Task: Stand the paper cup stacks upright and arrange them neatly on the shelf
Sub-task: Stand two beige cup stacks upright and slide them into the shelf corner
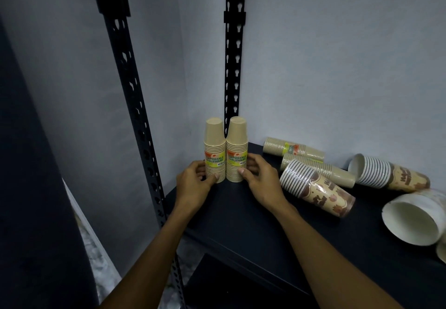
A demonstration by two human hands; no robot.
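Two tan cup stacks upright and touching side by side, centre of the frame, at the back left corner of the dark shelf (241,214), before a black slotted post (233,50). Left hand (193,183) curled round the left stack (214,150), thumb across its lower front. Right hand (259,178) curled round the right stack (237,149), thumb likewise on its lower front. Right of centre, lying on their sides: two more tan stacks (293,149), one behind the other, a printed brown stack (318,191) touching the nearer one, another printed stack (388,173) farther right. Lower right edge: white cups (415,219), mouth toward the camera.
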